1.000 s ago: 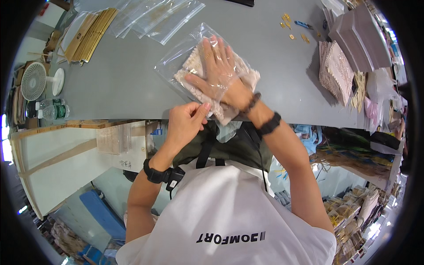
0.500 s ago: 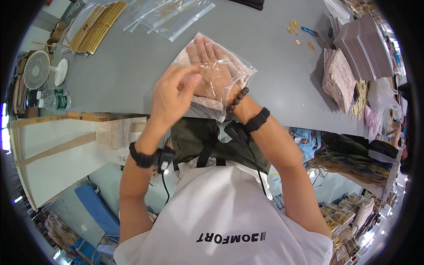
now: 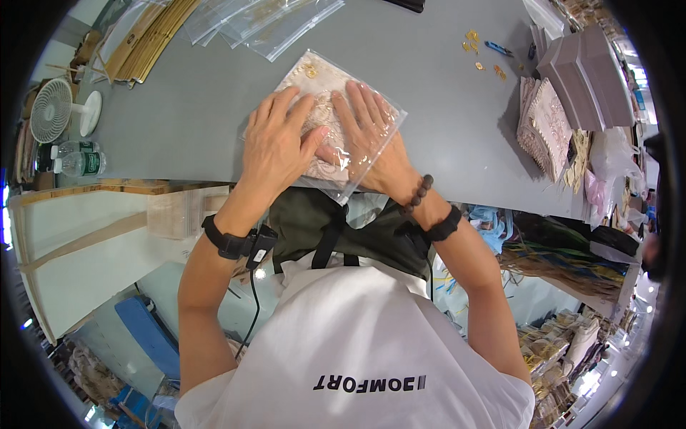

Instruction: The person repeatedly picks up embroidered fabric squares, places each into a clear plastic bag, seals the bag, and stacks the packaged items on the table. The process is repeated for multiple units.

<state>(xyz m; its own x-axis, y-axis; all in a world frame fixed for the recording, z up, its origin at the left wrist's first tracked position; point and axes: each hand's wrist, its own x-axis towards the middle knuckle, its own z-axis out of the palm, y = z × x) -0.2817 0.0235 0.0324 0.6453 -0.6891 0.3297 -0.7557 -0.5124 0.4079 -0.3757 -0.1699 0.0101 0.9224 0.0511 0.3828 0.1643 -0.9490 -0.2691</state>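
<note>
A clear zip bag point(image 3: 341, 191) lies aslant at the near edge of the table. Inside it is a folded pale pink lace cloth point(image 3: 323, 114), with a small gold piece point(image 3: 309, 70) at its far corner. My left hand point(image 3: 277, 139) rests on top of the bag's left side, fingers spread. My right hand point(image 3: 368, 125) is stretched flat over the cloth, its fingers beneath the clear plastic and its wrist outside the bag. Neither hand grips anything.
Several empty clear bags point(image 3: 279, 28) and a stack of gold-brown strips point(image 3: 150, 43) lie at the far left. More lace cloth point(image 3: 547, 125) stands at right beside a grey-white stack point(image 3: 586, 79). Small gold pieces point(image 3: 471, 39) and a blue pen-like tool point(image 3: 499, 48) lie near it.
My right hand has drawn back partly toward the bag's right edge, baring the cloth and gold piece. My left hand has come down from above and spread over the bag's left side.
</note>
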